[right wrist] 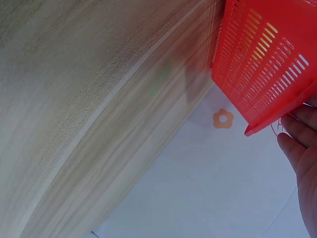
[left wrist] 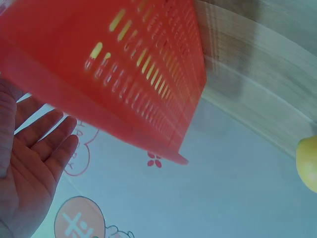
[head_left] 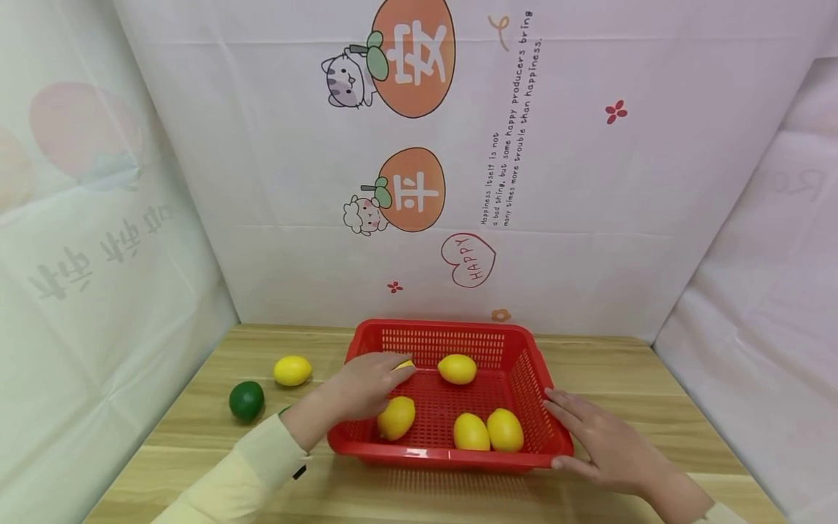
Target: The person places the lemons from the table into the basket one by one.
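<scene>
A red plastic basket (head_left: pixel 452 456) stands on the wooden table with several lemons (head_left: pixel 457 370) inside. My left hand (head_left: pixel 363 384) reaches over the basket's left rim. Part of another lemon (head_left: pixel 405 364) shows at its fingertips, the rest hidden behind them. In the left wrist view the left hand's fingers (left wrist: pixel 55 136) are loosely spread beside the rim, and the visible palm holds nothing. My right hand (head_left: pixel 605 444) touches the basket's right side with extended fingers, its thumb by the front right corner. The right wrist view shows those fingers (right wrist: pixel 292 148) right at the rim.
Left of the basket lie a loose lemon (head_left: pixel 292 370) and a dark green round fruit (head_left: pixel 246 401). A sliver of something green shows behind my left forearm. A printed white cloth (head_left: pixel 556 276) hangs behind the table, with more cloth at both sides.
</scene>
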### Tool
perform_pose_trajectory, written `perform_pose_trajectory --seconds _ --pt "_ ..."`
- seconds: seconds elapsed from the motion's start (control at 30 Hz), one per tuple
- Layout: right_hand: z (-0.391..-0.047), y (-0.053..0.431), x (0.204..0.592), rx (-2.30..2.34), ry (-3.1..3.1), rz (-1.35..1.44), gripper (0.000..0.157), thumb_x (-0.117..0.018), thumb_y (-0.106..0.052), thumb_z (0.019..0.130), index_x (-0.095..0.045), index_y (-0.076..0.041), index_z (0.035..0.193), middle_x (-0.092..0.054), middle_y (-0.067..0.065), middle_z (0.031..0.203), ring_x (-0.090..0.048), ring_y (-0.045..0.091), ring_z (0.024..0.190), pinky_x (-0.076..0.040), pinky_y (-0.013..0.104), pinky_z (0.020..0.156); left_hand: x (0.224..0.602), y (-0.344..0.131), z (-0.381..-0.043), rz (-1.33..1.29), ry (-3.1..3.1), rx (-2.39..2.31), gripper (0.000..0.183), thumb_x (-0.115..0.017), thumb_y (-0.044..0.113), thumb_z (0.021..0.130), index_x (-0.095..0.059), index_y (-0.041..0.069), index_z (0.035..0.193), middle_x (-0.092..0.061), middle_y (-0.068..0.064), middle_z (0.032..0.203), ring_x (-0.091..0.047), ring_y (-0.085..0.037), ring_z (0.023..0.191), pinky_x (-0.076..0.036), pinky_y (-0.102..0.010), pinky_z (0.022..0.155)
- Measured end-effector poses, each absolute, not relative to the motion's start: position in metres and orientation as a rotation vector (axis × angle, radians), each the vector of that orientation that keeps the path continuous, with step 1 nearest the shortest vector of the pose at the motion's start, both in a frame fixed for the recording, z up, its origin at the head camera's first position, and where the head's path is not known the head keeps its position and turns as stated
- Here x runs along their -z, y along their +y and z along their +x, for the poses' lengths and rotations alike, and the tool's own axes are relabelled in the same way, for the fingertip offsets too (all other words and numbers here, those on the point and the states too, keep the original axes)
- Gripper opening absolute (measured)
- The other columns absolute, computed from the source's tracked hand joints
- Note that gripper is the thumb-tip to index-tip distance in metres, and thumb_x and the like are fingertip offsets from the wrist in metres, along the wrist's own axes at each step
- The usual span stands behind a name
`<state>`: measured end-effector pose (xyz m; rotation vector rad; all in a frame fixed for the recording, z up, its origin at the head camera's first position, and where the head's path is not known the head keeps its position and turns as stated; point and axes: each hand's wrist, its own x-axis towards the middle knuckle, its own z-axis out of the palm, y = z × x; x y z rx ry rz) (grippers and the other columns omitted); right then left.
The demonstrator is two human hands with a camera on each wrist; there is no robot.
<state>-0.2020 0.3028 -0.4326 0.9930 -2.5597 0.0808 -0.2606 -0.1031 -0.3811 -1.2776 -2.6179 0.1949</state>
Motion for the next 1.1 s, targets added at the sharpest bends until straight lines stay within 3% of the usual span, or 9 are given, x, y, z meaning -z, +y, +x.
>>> perform_pose_trajectory --seconds 0.2,0.6,1.1 --pt "-0.202 0.303 0.433 -0.079 -2.542 1.004 0.076 -0.068 -0.06 0.08 -0.06 -0.003 0.13 -0.055 0.014 0.136 -0.056 0.031 0.117 -0.057 0.046 0.081 0.376 -0.114 -0.259 -1.243 -2.641 -0.143 0.056 -0.075 0.009 0.081 -0.056 0.01 0.134 -0.054 -0.011 0.136 -0.053 -0.026 0.123 -0.045 -0.038 0.102" --pt "-0.202 0.303 0.432 -0.072 -2.557 0.991 0.076 -0.068 -0.061 0.08 -0.06 -0.003 0.13 -0.055 0.013 0.137 -0.056 0.031 0.117 -0.057 0.046 0.081 0.364 -0.135 -0.251 -1.197 -2.655 -0.129 0.058 -0.077 0.013 0.082 -0.056 0.006 0.135 -0.052 -0.015 0.138 -0.052 -0.03 0.124 -0.047 -0.041 0.099" --pt "-0.202 0.303 0.433 -0.085 -2.55 0.999 0.076 -0.069 -0.06 0.08 -0.06 -0.003 0.13 -0.054 0.013 0.137 -0.056 0.031 0.117 -0.057 0.046 0.08 0.36 -0.166 -0.248 -1.096 -2.638 -0.04 0.066 -0.085 0.017 0.074 -0.058 0.004 0.133 -0.056 -0.017 0.134 -0.055 -0.031 0.121 -0.053 -0.044 0.09"
